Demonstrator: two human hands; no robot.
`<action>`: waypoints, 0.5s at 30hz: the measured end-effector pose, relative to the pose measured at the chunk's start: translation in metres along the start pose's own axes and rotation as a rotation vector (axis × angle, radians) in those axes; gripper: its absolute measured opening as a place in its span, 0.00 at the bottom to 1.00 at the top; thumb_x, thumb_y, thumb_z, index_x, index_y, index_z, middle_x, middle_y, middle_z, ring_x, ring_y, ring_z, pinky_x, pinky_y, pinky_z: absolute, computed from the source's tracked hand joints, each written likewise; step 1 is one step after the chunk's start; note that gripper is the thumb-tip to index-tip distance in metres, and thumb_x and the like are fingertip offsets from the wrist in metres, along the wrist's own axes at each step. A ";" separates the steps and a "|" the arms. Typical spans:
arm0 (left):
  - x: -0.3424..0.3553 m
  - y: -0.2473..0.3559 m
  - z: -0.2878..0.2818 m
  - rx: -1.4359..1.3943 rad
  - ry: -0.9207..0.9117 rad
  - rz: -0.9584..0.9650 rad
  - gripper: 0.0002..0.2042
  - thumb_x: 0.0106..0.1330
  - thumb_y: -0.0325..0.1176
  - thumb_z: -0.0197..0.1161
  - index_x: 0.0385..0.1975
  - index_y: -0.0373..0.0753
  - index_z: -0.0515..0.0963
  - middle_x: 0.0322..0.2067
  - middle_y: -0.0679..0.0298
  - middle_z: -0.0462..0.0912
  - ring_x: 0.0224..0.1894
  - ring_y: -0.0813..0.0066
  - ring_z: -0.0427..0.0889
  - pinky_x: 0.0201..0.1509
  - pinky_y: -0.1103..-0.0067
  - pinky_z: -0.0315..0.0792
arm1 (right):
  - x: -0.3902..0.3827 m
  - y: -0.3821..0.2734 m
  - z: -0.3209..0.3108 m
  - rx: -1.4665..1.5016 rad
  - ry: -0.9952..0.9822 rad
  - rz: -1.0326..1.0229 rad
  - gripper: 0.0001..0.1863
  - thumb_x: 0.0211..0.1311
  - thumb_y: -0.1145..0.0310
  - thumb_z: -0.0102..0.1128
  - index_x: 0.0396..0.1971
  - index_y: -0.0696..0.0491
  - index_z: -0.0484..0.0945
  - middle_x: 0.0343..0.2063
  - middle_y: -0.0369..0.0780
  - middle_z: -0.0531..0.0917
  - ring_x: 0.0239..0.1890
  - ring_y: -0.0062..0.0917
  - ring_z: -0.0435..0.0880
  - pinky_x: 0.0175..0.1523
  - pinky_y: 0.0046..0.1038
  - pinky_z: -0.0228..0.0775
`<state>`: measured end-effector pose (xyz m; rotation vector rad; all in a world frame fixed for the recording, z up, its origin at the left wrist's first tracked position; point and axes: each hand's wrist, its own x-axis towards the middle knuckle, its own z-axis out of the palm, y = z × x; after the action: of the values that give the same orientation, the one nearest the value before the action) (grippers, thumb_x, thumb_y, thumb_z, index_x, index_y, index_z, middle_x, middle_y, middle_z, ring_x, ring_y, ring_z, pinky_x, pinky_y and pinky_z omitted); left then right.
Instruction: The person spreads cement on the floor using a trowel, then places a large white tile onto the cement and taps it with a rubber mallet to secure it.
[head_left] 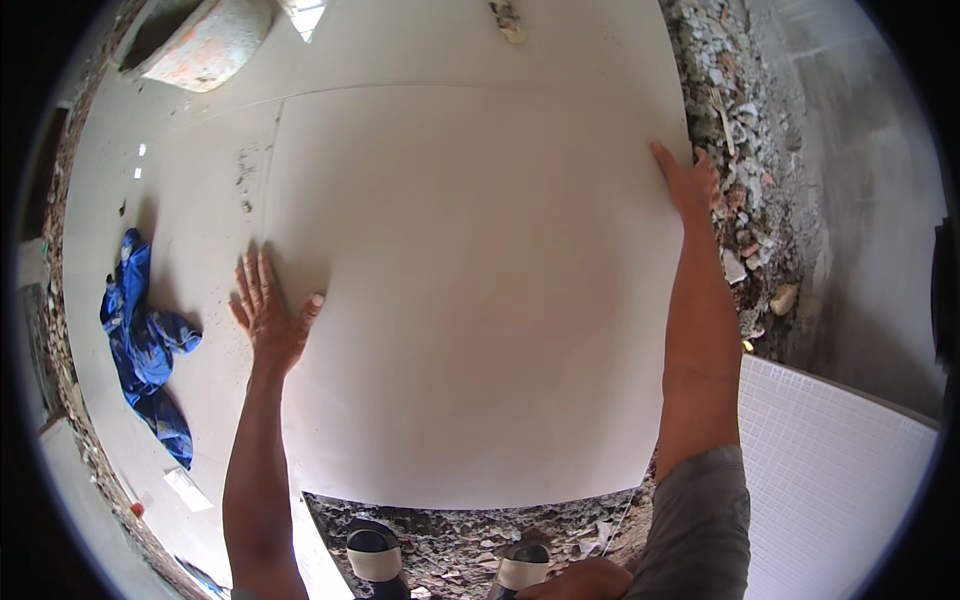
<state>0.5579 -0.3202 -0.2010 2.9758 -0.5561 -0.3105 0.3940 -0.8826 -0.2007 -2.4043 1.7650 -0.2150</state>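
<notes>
A large pale floor tile (470, 290) lies in front of me, its far and left edges meeting neighbouring tiles along thin seams. My left hand (268, 318) lies flat with fingers spread on the left seam, the thumb stretched over the big tile. At the tile's far right edge is my right hand (690, 185); its thumb rests on the top face and its fingers bend over the side. The undersides of those fingers are hidden. Beyond the near edge, rubble and my sandalled feet (374, 555) show.
A crumpled blue cloth (145, 350) lies on the left tiles. A stained bucket (205, 45) rests tipped at the far left. Broken rubble (740, 200) runs along the right edge, beside a grey wall (870, 180). A tile with a small grid pattern (830, 470) stands at lower right.
</notes>
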 end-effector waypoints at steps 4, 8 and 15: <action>0.001 0.007 -0.008 0.066 -0.059 -0.064 0.57 0.47 0.76 0.50 0.71 0.45 0.37 0.72 0.60 0.34 0.73 0.60 0.28 0.70 0.52 0.24 | -0.041 0.020 -0.008 -0.185 0.219 -0.221 0.50 0.52 0.32 0.54 0.67 0.51 0.55 0.68 0.48 0.53 0.70 0.40 0.49 0.68 0.55 0.38; -0.001 0.011 -0.018 -0.008 -0.116 -0.083 0.58 0.48 0.76 0.50 0.70 0.41 0.35 0.72 0.61 0.32 0.73 0.63 0.25 0.71 0.53 0.21 | -0.169 0.105 -0.043 -0.026 0.167 -0.328 0.40 0.60 0.42 0.54 0.65 0.53 0.58 0.66 0.50 0.56 0.69 0.44 0.53 0.69 0.49 0.41; -0.001 0.006 -0.010 0.021 -0.092 -0.077 0.56 0.51 0.74 0.49 0.70 0.41 0.36 0.72 0.58 0.34 0.73 0.61 0.27 0.71 0.53 0.24 | -0.399 0.240 -0.104 -0.179 -0.108 0.088 0.35 0.64 0.44 0.49 0.63 0.52 0.60 0.66 0.48 0.58 0.69 0.44 0.52 0.68 0.54 0.37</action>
<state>0.5566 -0.3246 -0.1903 3.0206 -0.4573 -0.4529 0.0303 -0.5770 -0.1591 -2.3968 1.9093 0.0854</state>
